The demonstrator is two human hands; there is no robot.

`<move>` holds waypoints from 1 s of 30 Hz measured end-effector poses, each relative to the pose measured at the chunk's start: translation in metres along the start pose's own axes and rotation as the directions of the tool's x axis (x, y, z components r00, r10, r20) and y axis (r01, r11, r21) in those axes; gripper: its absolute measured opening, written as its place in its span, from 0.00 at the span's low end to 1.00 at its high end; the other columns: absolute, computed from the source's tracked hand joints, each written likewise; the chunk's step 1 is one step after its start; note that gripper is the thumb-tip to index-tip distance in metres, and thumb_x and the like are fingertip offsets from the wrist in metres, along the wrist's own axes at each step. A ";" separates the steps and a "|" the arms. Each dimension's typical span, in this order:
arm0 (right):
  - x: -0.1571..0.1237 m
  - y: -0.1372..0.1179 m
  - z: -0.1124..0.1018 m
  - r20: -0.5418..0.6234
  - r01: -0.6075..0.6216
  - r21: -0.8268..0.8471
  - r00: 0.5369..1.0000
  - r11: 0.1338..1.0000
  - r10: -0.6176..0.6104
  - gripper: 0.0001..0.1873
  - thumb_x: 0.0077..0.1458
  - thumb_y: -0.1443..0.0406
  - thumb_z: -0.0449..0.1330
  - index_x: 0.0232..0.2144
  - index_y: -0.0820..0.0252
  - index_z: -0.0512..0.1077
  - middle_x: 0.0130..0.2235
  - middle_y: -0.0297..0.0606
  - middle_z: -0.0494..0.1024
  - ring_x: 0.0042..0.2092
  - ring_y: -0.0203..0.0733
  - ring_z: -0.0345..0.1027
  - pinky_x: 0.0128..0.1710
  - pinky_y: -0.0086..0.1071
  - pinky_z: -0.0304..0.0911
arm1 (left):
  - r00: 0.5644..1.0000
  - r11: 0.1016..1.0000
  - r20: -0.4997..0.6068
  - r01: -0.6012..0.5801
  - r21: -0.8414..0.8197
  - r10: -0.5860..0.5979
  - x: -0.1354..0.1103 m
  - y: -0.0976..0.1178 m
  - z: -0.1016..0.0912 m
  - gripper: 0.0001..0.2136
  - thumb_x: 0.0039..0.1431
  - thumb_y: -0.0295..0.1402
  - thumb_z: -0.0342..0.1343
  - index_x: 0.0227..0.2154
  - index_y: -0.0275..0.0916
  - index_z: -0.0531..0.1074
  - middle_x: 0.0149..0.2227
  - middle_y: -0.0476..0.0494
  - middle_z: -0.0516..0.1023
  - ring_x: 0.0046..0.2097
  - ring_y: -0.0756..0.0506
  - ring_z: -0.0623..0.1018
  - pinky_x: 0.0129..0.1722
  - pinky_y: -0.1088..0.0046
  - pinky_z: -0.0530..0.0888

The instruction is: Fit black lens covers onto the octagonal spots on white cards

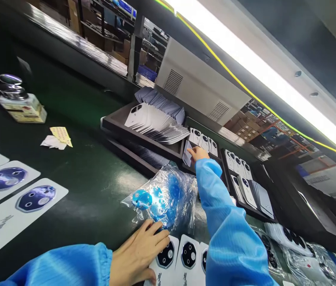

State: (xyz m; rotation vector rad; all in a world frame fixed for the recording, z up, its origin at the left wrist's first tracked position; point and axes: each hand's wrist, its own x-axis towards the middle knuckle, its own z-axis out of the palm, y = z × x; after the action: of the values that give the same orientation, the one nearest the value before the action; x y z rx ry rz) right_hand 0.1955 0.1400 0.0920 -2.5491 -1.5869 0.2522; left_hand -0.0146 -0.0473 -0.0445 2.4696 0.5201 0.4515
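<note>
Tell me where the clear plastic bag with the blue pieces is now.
In the head view, the plastic bag lies near the middle, just beyond the left hand and left of the right sleeve, in front of the dark tray.

Bare green mat (96,174) beside plastic bag (168,196)

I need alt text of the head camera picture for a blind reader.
A person in blue sleeves reaches the right hand to a phone back cover in a tray, while the left hand rests on white back covers beside a clear bag of blue pieces.
</note>
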 end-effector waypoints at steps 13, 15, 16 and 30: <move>-0.116 0.160 -0.059 -0.180 0.050 0.171 0.984 0.984 -0.018 0.15 0.60 0.59 0.52 0.41 0.63 0.70 0.30 0.37 0.78 0.29 0.38 0.73 0.27 0.31 0.67 | 0.999 0.998 0.046 0.005 -0.065 -0.002 0.001 0.002 0.000 0.31 0.41 0.33 0.70 0.51 0.41 0.68 0.55 0.37 0.71 0.58 0.31 0.67 0.59 0.51 0.58; -0.120 0.177 -0.040 -0.137 0.066 0.093 0.989 0.993 -0.053 0.11 0.59 0.60 0.56 0.36 0.62 0.72 0.33 0.37 0.78 0.34 0.39 0.74 0.34 0.34 0.70 | 0.999 0.998 0.055 0.002 -0.065 0.001 0.004 0.004 -0.006 0.29 0.43 0.35 0.69 0.50 0.39 0.69 0.54 0.36 0.72 0.57 0.31 0.67 0.59 0.50 0.58; -0.120 0.182 -0.028 -0.110 0.085 0.048 0.991 0.995 -0.079 0.09 0.58 0.61 0.59 0.35 0.62 0.72 0.36 0.38 0.78 0.38 0.40 0.73 0.38 0.37 0.70 | 0.998 0.997 0.063 -0.008 -0.072 0.012 0.005 0.006 -0.012 0.28 0.44 0.36 0.69 0.50 0.39 0.69 0.54 0.35 0.72 0.56 0.32 0.68 0.59 0.51 0.59; -0.115 0.202 0.030 0.055 0.257 -0.331 0.966 0.908 -0.254 0.13 0.60 0.63 0.57 0.47 0.60 0.69 0.52 0.42 0.70 0.50 0.44 0.67 0.49 0.45 0.66 | 0.979 0.997 0.200 -0.012 -0.072 0.027 0.023 0.024 -0.052 0.20 0.53 0.25 0.61 0.50 0.42 0.70 0.53 0.44 0.72 0.59 0.37 0.65 0.59 0.58 0.60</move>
State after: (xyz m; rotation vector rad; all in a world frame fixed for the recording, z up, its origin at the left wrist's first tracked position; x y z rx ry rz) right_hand 0.3161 -0.0512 0.0314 -2.5259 -2.1036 -0.0391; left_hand -0.0101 -0.0307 0.0148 2.4199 0.3904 0.2200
